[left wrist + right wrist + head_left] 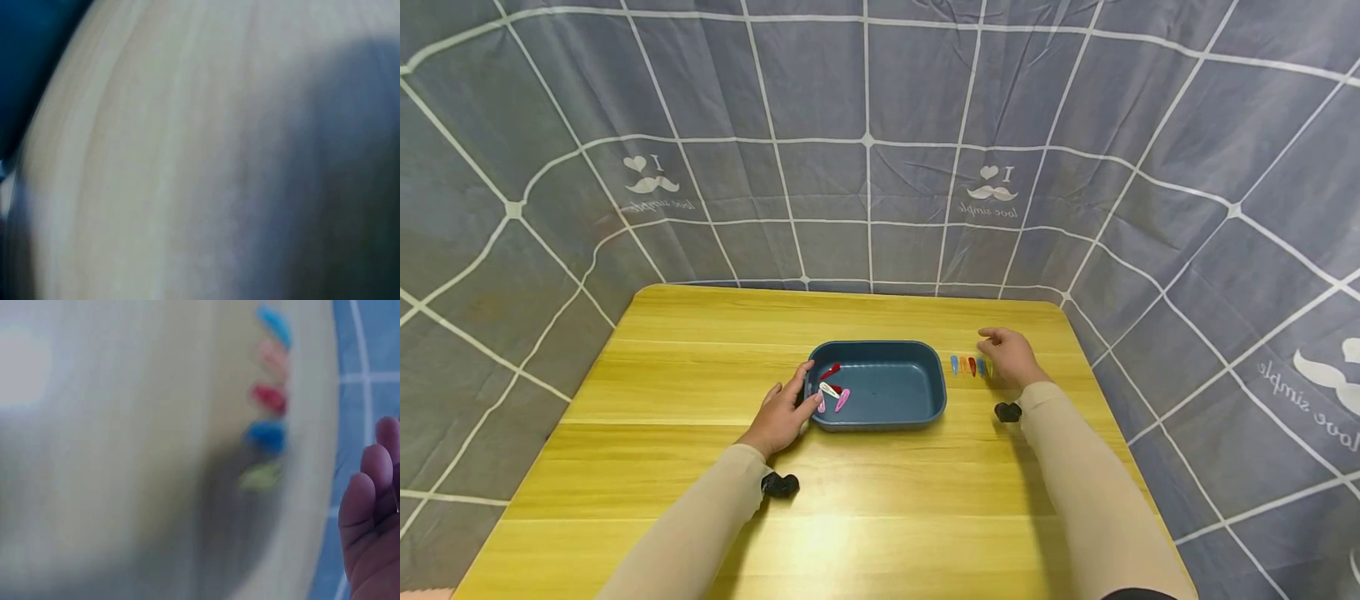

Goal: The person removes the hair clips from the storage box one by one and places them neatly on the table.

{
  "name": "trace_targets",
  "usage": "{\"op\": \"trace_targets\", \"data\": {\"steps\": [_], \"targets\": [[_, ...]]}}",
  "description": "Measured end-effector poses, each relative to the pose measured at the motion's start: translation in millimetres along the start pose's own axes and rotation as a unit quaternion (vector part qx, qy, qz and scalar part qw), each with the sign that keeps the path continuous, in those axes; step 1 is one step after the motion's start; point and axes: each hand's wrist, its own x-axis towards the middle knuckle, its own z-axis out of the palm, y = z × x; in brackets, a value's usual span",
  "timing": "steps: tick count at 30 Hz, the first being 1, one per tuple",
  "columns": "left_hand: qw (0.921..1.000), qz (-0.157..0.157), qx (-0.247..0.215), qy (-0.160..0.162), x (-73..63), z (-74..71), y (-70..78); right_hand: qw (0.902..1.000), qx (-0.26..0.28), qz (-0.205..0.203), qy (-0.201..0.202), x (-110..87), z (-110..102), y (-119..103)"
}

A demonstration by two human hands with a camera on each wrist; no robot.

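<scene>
Resting on the left edge of one blue bin (891,421) with left hand (781,418), thumb and fingers spread; poised near the far right corner of the surface (913,475) with right hand (1011,358), thumb and forefinger seemingly parted, close to a row of hair clips (972,367). Could scatter the row by brushing it, or tip the bin by leaning on its rim. Counted in the row: two blue, one orange, one red, one yellow-green; among clips inside (843,401), by the bin's left edge: two red, two pink, one white.
</scene>
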Motion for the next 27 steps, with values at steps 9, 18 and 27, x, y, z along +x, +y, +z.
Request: {"op": "trace_targets", "data": {"steps": [9,18,27], "targets": [[0.9999,-0.008,-0.006,-0.006,-1.1,-0.3,-1.2,0.9968,-0.008,-0.067,-0.042,-3.2,16,-67],[1.0000,-0.002,-0.009,-0.002,-1.2,0.4,-1.8,0.9904,-0.009,-0.105,-0.089,-2.6,40,-107],[0.9999,-0.002,-0.013,-0.006,-1.3,-0.3,-2.7,0.9834,-0.019,-0.132,-0.122,-3.2,64,-131]]}}
